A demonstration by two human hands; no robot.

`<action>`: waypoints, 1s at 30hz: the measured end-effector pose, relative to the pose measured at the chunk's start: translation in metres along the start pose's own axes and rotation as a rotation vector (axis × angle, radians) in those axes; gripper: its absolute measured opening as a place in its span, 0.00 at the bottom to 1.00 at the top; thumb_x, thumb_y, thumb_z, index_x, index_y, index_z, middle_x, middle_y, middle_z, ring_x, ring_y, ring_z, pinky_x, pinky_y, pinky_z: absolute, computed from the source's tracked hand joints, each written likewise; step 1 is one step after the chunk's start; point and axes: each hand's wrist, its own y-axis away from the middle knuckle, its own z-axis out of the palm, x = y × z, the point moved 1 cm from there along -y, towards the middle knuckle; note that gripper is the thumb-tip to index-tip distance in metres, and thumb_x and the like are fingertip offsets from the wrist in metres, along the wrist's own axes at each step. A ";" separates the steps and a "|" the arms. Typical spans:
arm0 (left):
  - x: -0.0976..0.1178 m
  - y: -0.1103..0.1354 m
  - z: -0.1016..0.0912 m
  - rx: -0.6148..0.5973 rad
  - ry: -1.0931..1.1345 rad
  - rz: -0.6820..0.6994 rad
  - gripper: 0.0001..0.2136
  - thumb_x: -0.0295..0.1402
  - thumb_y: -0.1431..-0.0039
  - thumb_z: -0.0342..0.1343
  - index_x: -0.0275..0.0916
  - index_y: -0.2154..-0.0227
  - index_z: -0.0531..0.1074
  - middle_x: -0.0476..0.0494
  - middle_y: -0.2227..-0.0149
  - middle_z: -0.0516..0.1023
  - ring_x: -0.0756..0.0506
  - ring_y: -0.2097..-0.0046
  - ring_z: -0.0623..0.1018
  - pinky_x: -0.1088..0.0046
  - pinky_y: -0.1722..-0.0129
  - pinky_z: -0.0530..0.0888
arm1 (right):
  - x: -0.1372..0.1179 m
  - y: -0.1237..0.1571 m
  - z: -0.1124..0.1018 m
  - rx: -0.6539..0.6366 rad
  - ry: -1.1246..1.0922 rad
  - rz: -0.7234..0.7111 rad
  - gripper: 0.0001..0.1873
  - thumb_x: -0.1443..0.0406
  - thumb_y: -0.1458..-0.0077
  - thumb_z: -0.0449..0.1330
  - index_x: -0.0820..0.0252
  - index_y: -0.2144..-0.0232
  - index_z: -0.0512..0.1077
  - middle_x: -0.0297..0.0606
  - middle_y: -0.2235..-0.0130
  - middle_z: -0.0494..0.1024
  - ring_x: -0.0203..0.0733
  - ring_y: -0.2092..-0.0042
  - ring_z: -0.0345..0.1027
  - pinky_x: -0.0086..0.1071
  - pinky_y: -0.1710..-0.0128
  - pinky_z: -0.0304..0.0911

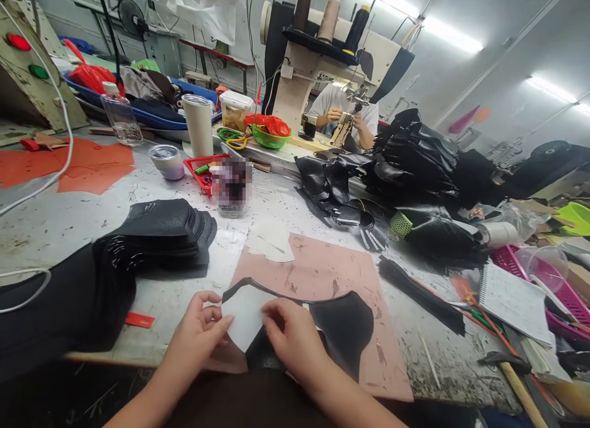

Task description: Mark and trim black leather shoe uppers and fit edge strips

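Note:
A curved black leather piece [343, 326] lies on a pink board [322, 274] at the table's near edge. A white lining patch [246, 314] sits on the leather's left end. My left hand [198, 336] pinches the patch's left edge, fingers curled. My right hand [292, 339] presses fingertips on the patch's right edge and the leather beneath. More white patches [271, 240] lie just beyond the board.
A stack of black cut pieces [170, 228] sits to the left, black fabric [55, 299] nearer me. Heaped black leather [415, 170], pink baskets [557, 286], a notebook [514, 299] and a hammer [511, 372] crowd the right. A sewing machine [322, 53] and another person [343, 111] are beyond.

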 end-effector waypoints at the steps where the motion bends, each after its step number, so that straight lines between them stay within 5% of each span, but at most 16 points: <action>1: -0.001 -0.003 -0.002 -0.007 -0.061 0.023 0.19 0.40 0.61 0.57 0.43 0.67 0.55 0.59 0.82 0.68 0.50 0.80 0.71 0.75 0.78 0.68 | 0.000 0.000 0.000 -0.025 0.057 0.007 0.09 0.71 0.52 0.53 0.59 0.69 0.72 0.37 0.68 0.77 0.38 0.66 0.70 0.30 0.65 0.63; 7: -0.003 -0.018 -0.012 -0.014 -0.492 0.141 0.14 0.41 0.55 0.51 0.44 0.67 0.57 0.56 0.80 0.70 0.47 0.77 0.73 0.73 0.76 0.67 | -0.003 -0.005 -0.001 -0.192 0.296 0.034 0.14 0.70 0.48 0.52 0.56 0.61 0.73 0.37 0.60 0.76 0.43 0.59 0.70 0.34 0.60 0.62; 22: -0.011 -0.026 -0.009 0.044 -0.702 0.182 0.10 0.41 0.51 0.48 0.44 0.72 0.55 0.57 0.78 0.65 0.48 0.78 0.72 0.74 0.76 0.64 | 0.000 -0.012 0.000 -0.238 0.328 0.055 0.16 0.69 0.45 0.49 0.57 0.57 0.71 0.40 0.59 0.73 0.42 0.57 0.67 0.32 0.58 0.60; 30: 0.006 -0.021 -0.001 0.054 -0.842 0.189 0.08 0.37 0.50 0.48 0.44 0.75 0.53 0.55 0.78 0.66 0.47 0.75 0.73 0.74 0.75 0.65 | 0.001 -0.012 0.002 -0.252 0.387 0.018 0.16 0.69 0.45 0.48 0.58 0.57 0.70 0.40 0.62 0.72 0.41 0.62 0.67 0.32 0.63 0.60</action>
